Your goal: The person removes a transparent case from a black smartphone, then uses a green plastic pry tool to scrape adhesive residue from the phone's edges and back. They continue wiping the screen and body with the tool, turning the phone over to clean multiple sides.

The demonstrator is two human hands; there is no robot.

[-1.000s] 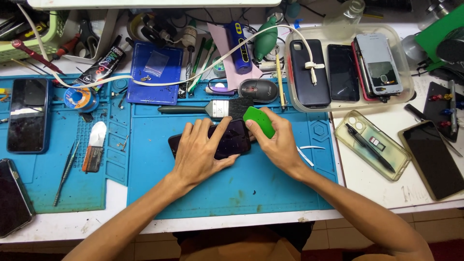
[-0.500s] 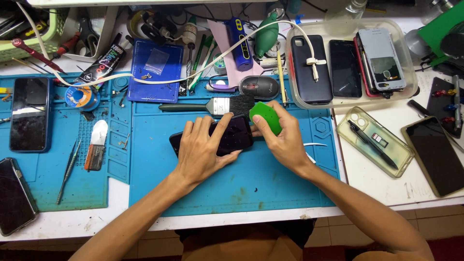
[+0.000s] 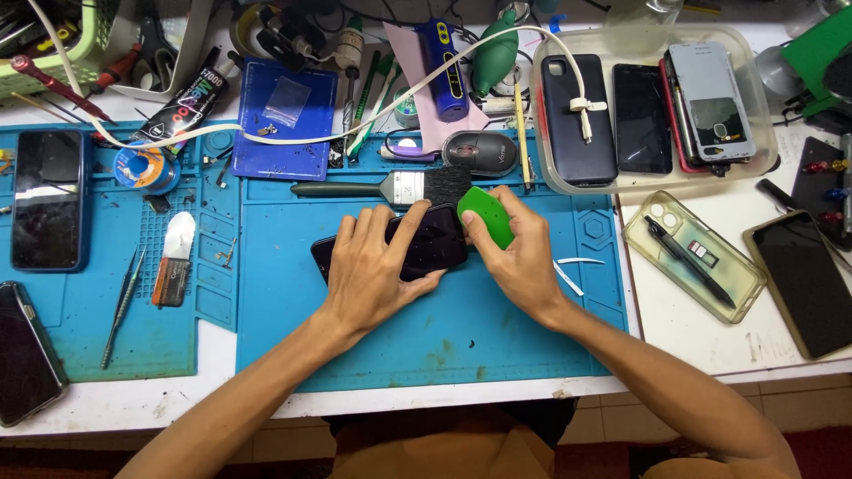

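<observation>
A black phone point(image 3: 435, 244) lies flat on the blue work mat point(image 3: 417, 333) in the middle of the head view. My left hand point(image 3: 373, 266) rests spread on top of it, pressing it down and hiding its middle. My right hand point(image 3: 515, 257) grips a flat green plastic pick point(image 3: 485, 215) and holds it against the phone's right end. A black-bristled brush point(image 3: 399, 187) lies just behind the phone.
A clear tray point(image 3: 657, 186) with several phones stands at the back right. A clear phone case point(image 3: 692, 255) and a dark phone point(image 3: 803, 279) lie to the right. Two phones point(image 3: 46, 208), tweezers point(image 3: 120, 306), a solder spool point(image 3: 145, 168) and tools crowd the left and back.
Both hands and the phone stay in about the same spot on the mat. The green pick has shifted slightly along the phone's right end.
</observation>
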